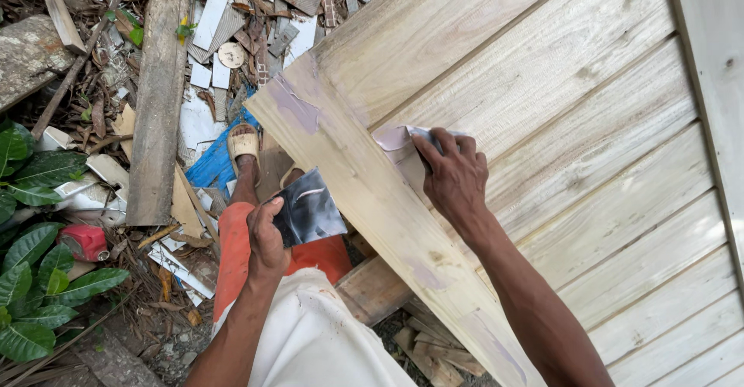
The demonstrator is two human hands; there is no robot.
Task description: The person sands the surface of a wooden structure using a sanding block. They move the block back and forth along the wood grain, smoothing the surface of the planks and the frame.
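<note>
The right hand (457, 178) presses a pale scraper blade (403, 148) flat against the frame of a bare wooden door panel (558, 123), its fingers closed over the blade's back edge, beside a smear of greyish filler (298, 108) on the wood. The left hand (267, 244) is held off the door's edge, its fingers gripping a dark, flat plate (308, 210) (its face streaked with pale paste). Below, a sandalled foot (243, 143) stands among wood scraps and a weathered plank (159, 100).
</note>
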